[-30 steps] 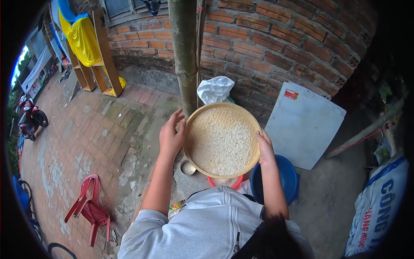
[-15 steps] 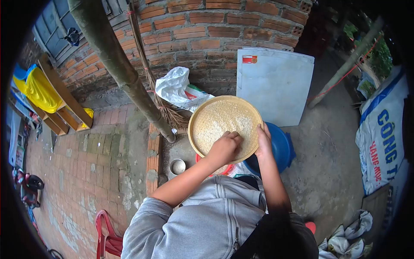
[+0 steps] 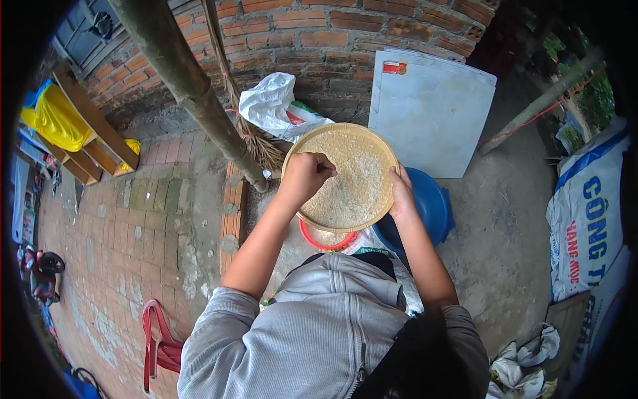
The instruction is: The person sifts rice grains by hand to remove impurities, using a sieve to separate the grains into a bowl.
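Note:
A round woven tray (image 3: 392,149) holds a layer of pale grains, whiter toward the right. My right hand (image 3: 401,193) grips its right rim, thumb on top. Over the left part of the tray is my left hand (image 3: 311,175), its fingers pinched together; what they hold, if anything, is too small to tell. Below the tray, a red basin (image 3: 323,246) with pale grains in it is partly covered. A blue basin (image 3: 428,206) stands beside it at the right, partly behind my right hand and forearm.
A white sack (image 3: 267,103) and a broom (image 3: 262,147) lie near the brick wall (image 3: 332,40). Pale boards (image 3: 432,113) lean there. A bamboo pole (image 3: 189,86) slants at left. A red chair (image 3: 159,342) is lower left; large printed sacks (image 3: 585,226) stand at right.
My left hand has moved from the lower middle of the tray to its left side, lifting slightly. My right hand keeps its hold on the rim. The view has shifted a little.

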Tool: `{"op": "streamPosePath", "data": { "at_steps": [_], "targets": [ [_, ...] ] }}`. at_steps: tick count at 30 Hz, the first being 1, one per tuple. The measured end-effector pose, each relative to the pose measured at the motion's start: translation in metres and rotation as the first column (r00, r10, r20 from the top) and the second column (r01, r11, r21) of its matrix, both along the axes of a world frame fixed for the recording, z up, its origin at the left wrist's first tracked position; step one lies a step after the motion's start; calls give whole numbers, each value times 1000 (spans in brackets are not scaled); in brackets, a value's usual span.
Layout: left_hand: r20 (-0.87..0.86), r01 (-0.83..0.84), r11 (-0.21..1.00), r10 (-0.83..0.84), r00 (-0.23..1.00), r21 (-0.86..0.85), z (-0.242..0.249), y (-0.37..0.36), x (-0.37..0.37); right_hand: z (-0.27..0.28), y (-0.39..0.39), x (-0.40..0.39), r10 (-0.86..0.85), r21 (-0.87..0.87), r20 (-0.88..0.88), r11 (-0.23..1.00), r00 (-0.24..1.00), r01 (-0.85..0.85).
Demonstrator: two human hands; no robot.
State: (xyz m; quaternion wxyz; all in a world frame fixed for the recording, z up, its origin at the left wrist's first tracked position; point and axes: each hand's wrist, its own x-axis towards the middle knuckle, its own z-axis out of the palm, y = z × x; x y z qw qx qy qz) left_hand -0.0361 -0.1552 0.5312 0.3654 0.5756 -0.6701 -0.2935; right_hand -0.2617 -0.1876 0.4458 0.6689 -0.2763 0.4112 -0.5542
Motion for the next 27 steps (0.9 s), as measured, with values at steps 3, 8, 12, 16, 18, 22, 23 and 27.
{"op": "streamPosePath", "data": {
  "at_steps": [3,8,12,16,18,22,23,27],
  "targets": [
    [49,-6,994,0,999,108,-8,9,11,-9,-9,20,91,8,-10,996,996,-91],
    [-95,-154,976,170,981,152,-45,15,58,-38,-18,55,233,44,18,971,972,-233],
    [-360,-211,917,334,871,339,-59,33,96,-37,-20,73,291,57,59,954,955,-295],
    [-568,-78,893,347,746,442,-51,42,99,-36,-18,88,347,10,65,937,936,-348],
    [-523,3,896,257,813,445,-50,42,97,-41,-16,92,352,26,82,934,932,-355],
    [-700,-2,884,371,611,467,-50,55,104,-46,-14,97,368,51,52,927,928,-371],
    [-698,1,881,375,610,474,-50,61,111,-46,-15,97,366,59,44,928,930,-368],
    [-631,-240,836,533,563,493,-51,96,146,-50,-16,84,288,60,2,956,958,-288]
  ]
}}
